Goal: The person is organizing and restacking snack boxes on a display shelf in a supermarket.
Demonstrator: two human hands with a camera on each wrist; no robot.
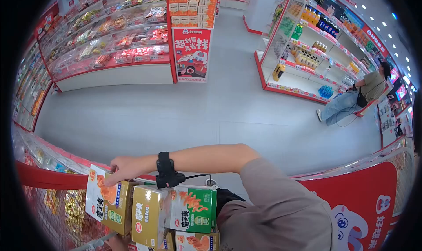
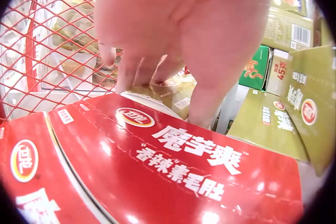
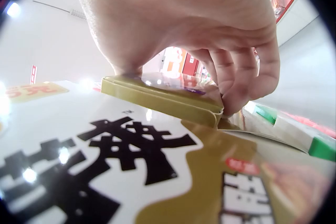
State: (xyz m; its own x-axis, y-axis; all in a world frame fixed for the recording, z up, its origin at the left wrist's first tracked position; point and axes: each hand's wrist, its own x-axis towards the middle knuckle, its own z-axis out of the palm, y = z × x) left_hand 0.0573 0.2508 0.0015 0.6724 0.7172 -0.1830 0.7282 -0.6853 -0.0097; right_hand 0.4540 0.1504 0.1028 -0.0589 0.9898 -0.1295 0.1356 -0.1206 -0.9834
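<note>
In the head view my right hand (image 1: 125, 168) grips the top end of a gold-and-white snack box (image 1: 105, 196), thumb on its printed face. The right wrist view shows that hand's thumb and curled fingers (image 3: 252, 74) at opposite ends of a gold box edge (image 3: 163, 100). Lower down, my left hand (image 1: 116, 242) is mostly hidden beneath the boxes. Seen from the left wrist, the left hand (image 2: 184, 29) reaches down with thumb and fingers on two sides of a gold box (image 2: 163, 98); its fingertips are partly hidden. Red snack boxes (image 2: 173, 155) lie just in front of it.
A gold box (image 1: 147, 216) and a green box (image 1: 193, 209) stand close by on the right. Red wire mesh (image 2: 47, 40) borders the left side. Snack shelves (image 1: 110, 44) and a drinks rack (image 1: 303, 66) stand across the aisle, where a person (image 1: 360, 95) is at the right.
</note>
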